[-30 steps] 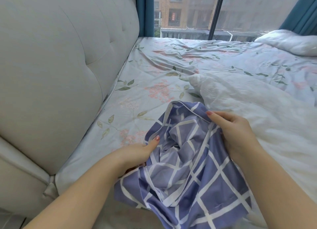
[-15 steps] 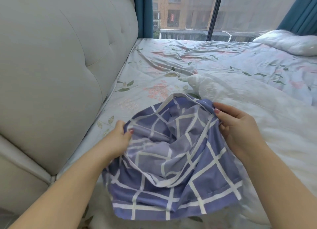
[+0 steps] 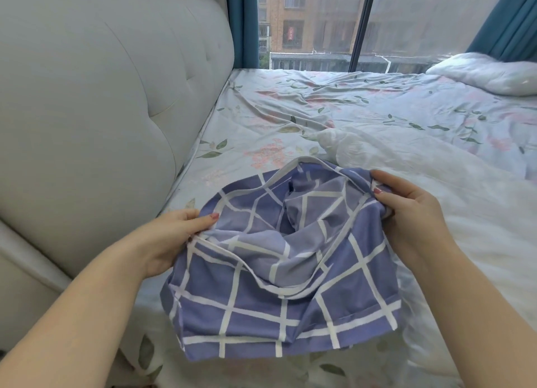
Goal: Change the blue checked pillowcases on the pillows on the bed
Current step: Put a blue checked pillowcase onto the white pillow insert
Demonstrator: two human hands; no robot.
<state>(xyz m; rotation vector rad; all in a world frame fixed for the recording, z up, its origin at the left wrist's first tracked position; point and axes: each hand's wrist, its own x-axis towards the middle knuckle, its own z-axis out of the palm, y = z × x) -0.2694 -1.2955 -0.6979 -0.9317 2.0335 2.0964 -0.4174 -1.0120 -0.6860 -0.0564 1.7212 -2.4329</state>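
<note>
Head view: we grip the blue checked pillowcase [image 3: 279,274] with left hand [image 3: 171,236] and right hand [image 3: 406,210], its opening spread near the bed's [image 3: 261,120] headboard edge.

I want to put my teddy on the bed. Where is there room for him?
Best spot: the flowered sheet between the headboard and the white bedding, beyond the pillowcase. The far stretch by the window, beside the white pillow, is bare too. Up close it is crowded: the left hand and right hand hold the pillowcase open.
</note>
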